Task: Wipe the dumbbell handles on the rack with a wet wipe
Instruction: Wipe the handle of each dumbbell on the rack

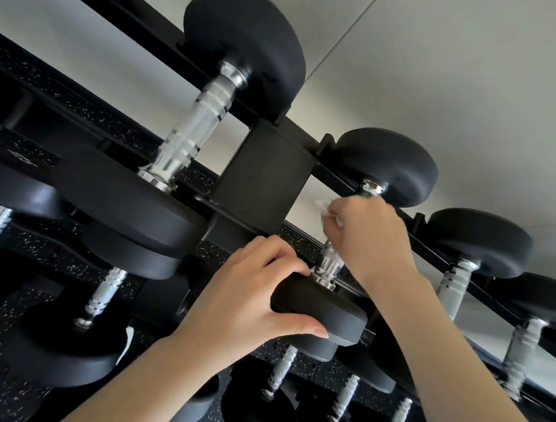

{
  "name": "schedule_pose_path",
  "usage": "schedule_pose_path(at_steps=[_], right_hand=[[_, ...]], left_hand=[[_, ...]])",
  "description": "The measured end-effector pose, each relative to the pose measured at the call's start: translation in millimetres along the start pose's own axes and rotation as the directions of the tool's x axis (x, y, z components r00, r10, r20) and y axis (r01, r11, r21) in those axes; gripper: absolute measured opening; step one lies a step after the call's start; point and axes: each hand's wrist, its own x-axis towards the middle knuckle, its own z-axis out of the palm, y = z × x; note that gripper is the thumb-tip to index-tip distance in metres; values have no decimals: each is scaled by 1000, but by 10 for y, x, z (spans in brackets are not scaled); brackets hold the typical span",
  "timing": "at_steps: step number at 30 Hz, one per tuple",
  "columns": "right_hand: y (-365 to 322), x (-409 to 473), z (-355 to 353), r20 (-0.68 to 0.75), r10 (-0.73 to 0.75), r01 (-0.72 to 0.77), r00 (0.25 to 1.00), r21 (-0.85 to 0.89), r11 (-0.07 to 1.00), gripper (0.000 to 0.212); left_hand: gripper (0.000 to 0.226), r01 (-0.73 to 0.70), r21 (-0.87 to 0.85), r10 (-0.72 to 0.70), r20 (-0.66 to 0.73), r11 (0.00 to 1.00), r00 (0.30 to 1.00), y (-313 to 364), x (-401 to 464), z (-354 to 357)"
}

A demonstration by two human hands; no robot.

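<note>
We see matte black round dumbbell heads (245,41), silver knurled metal handles (193,127), a black steel rack (264,173), white-speckled black flooring (62,100) and a white crumpled wipe (323,205).

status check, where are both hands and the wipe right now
Left hand grips near head of the dumbbell. Right hand wraps wet wipe around its handle. Nothing in the way.
</note>
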Motion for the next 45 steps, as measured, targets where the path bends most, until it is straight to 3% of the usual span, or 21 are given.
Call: schedule_pose_path(at_steps=[11, 18, 24, 28, 32, 42, 45], right_hand=[[238, 262, 103, -276, 183, -106, 944, 273, 956, 29], [366, 47, 256, -384, 295, -15, 875, 586, 810, 15], [317, -44, 336, -296, 431, -79, 852, 742, 666, 16], [311, -98, 441, -173, 546, -146, 820, 859, 491, 18], [296, -99, 465, -131, 582, -146, 802, 903, 404, 24], [258, -273, 471, -21, 522, -150, 853, 948, 282, 15], [303, -510, 430, 7, 517, -183, 856, 939, 291, 20]], left_hand=[[54, -8, 5, 8, 6, 1000, 1000, -2, 4, -4], [55, -8, 10, 8, 22, 1000, 1000, 5, 12, -20], [56, -12, 18, 11, 32, 1000, 999, -2, 19, -30], [56, -14, 27, 13, 50, 1000, 999, 17, 16, -51], [55, -20, 42, 18, 49, 999, 999, 21, 18, -54], [55, -34, 117, 24, 89, 993, 996, 68, 39, -95], [58, -55, 165, 34, 126, 985, 991, 97, 65, -133]])
